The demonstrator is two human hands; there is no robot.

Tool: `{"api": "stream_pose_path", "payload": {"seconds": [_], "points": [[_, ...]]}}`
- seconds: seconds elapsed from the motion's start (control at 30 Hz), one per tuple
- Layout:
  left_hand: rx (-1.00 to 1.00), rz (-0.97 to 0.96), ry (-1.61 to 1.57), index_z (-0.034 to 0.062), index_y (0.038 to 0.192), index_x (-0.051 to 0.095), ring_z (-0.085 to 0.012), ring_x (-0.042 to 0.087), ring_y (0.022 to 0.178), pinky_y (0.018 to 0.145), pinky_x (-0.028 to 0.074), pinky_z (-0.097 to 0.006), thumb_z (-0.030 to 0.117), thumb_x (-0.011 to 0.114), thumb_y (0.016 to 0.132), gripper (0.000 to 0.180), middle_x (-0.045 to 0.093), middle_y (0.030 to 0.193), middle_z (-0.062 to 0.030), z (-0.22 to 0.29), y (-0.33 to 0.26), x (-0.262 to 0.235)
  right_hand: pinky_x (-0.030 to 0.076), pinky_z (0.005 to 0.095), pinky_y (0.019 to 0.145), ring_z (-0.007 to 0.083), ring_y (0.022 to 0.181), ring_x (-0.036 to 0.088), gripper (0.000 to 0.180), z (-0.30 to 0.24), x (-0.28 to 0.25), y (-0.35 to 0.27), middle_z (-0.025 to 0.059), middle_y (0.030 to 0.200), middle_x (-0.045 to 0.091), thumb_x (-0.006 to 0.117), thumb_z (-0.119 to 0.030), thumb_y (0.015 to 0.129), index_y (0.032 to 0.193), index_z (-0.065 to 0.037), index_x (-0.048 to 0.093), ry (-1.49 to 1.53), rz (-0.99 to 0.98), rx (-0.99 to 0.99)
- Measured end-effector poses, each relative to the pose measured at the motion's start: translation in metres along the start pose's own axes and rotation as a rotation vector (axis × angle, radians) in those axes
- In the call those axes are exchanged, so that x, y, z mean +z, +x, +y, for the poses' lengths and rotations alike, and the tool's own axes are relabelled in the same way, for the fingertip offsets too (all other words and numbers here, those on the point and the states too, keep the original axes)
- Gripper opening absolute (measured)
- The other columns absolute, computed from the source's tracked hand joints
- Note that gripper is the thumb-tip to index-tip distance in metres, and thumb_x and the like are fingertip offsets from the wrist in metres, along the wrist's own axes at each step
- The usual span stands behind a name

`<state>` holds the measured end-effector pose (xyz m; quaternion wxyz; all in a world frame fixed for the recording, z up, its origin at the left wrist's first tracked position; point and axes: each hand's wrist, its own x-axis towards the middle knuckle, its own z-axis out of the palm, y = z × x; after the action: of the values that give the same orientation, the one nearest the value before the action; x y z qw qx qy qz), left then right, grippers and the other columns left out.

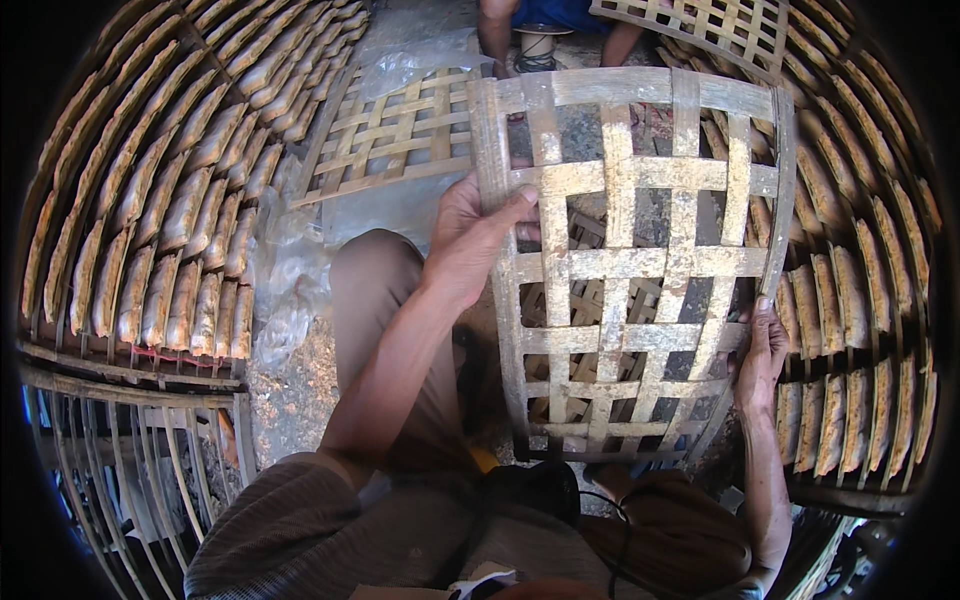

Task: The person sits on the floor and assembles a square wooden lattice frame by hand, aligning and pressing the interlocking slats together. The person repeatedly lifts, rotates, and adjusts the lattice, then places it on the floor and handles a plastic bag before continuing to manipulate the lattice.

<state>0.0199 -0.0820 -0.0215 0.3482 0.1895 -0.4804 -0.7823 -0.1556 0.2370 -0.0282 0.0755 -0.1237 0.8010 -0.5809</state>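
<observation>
Looked down on a gritty floor [290,410] left of the panel [618,262], with a left rack [205,215] of pale, brown-edged slabs rising farther out and a right rack [840,310], filled likewise, past the panel's right side. Held the panel, an open weave of flat, blotched strips, in front of the body and above the lap. Closed the left hand [475,235] on the panel's left edge, partway up, thumb laid over the front and fingers bent round behind. Closed the right hand [763,350] on the panel's right edge, lower down, thumb pointing up along the rim. Could not tell the full curl of the right fingers, partly hidden behind that edge. Had the left knee [375,290] left of the panel, a black cord [625,515] below it and crumpled plastic [285,320] farther left. Saw a second panel [400,125] beyond the left edge, partly under a clear sheet [415,70], and a third panel [700,30] beyond the upper right corner. Glimpsed more lattice [588,300] through the panel's gaps. Made out, past the panel's top edge, a co-worker's arms [495,40] on either side of a pale, round-topped thing [540,32].
</observation>
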Motion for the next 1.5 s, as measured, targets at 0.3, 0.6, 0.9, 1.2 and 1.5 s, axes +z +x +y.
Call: {"api": "stream_pose_path", "payload": {"seconds": [0.3, 0.6, 0.9, 1.2, 1.5], "points": [[-0.180, -0.217, 0.057, -0.0011, 0.131, 0.059, -0.0223, 0.073, 0.097, 0.085, 0.060, -0.035, 0.021, 0.063, 0.104, 0.035, 0.070, 0.115, -0.0179, -0.004, 0.001, -0.012, 0.038, 0.0251, 0.050, 0.0063, 0.061, 0.049, 0.050, -0.014, 0.002, -0.005, -0.0018, 0.078, 0.056, 0.061, -0.058, 0.100, 0.108, -0.009, 0.061, 0.094, 0.097, 0.152], [-0.179, -0.254, 0.400, -0.0005, 0.129, 0.062, -0.0176, 0.071, 0.096, 0.073, 0.061, -0.032, 0.025, 0.065, 0.103, 0.036, 0.072, 0.111, -0.0124, -0.006, -0.002, 0.003, 0.037, 0.0242, 0.048, 0.0052, 0.055, 0.044, 0.042, -0.003, -0.013, 0.011, -0.0039, 0.073, 0.050, 0.057, -0.053, 0.104, 0.097, -0.011, 0.059, 0.104, 0.093, 0.099], [-0.158, -0.038, 0.389, 0.0048, 0.103, 0.071, -0.0094, 0.064, 0.066, 0.056, 0.052, -0.025, 0.038, 0.076, 0.095, 0.034, 0.066, 0.075, -0.0031, -0.007, -0.006, 0.014, 0.038, 0.0238, 0.041, 0.0108, 0.049, 0.060, 0.045, -0.015, 0.005, -0.003, 0.0014, 0.065, 0.062, 0.057, -0.054, 0.104, 0.092, -0.011, 0.060, 0.158, 0.078, 0.010], [-0.130, 0.047, 0.477, 0.0040, 0.099, 0.071, -0.0070, 0.050, 0.049, 0.044, 0.046, -0.025, 0.042, 0.079, 0.092, 0.040, 0.058, 0.068, 0.0003, -0.011, -0.006, 0.018, 0.051, 0.0236, 0.044, 0.0107, 0.054, 0.062, 0.043, -0.024, 0.004, -0.010, 0.0063, 0.081, 0.068, 0.055, -0.042, 0.107, 0.115, -0.001, 0.063, 0.077, -0.144, 0.016], [-0.243, -0.279, 0.300, 0.0032, 0.130, 0.063, -0.0199, 0.072, 0.090, 0.073, 0.062, -0.035, 0.029, 0.065, 0.102, 0.038, 0.072, 0.107, -0.0139, -0.022, -0.006, 0.009, 0.044, 0.0225, 0.037, 0.0078, 0.052, 0.058, 0.037, -0.012, -0.008, 0.006, 0.0030, 0.077, 0.066, 0.062, -0.042, 0.104, 0.108, -0.005, 0.064, 0.220, 0.041, 0.043]]}}
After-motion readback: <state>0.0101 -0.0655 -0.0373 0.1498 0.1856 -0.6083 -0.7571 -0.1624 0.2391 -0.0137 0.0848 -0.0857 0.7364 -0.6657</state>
